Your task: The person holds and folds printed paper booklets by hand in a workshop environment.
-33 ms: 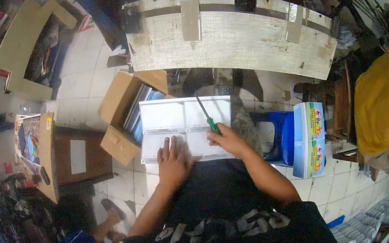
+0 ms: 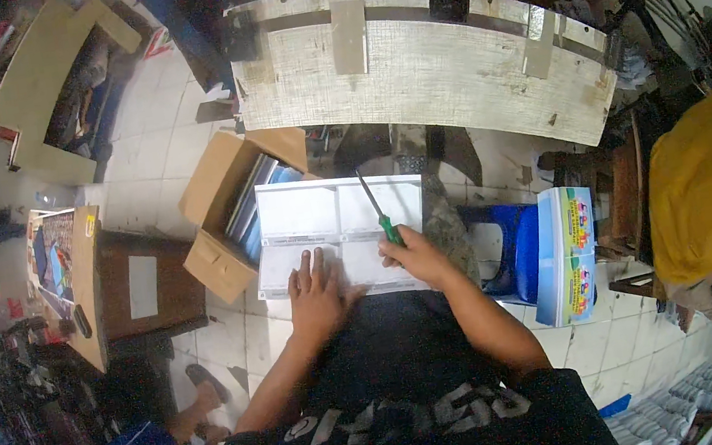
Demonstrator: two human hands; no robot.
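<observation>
A white printed sheet (image 2: 298,211) with boxed sections lies across my lap. My left hand (image 2: 317,297) rests flat on its lower left part, fingers spread. In my right hand (image 2: 420,259) is a screwdriver (image 2: 387,226) with a green handle, its thin metal shaft pointing up and slightly left over the sheet. The fingers of that hand are wrapped round the handle, above the sheet's lower right part. Whether the sheet is a single leaf or a stack cannot be made out.
An open cardboard box (image 2: 218,180) holding blue-edged papers stands left of the sheet. A blue plastic stool (image 2: 519,250) bears a stack of colourful printed sheets (image 2: 572,256). A long pale board (image 2: 425,67) spans ahead. A person's leg (image 2: 192,418) is at lower left.
</observation>
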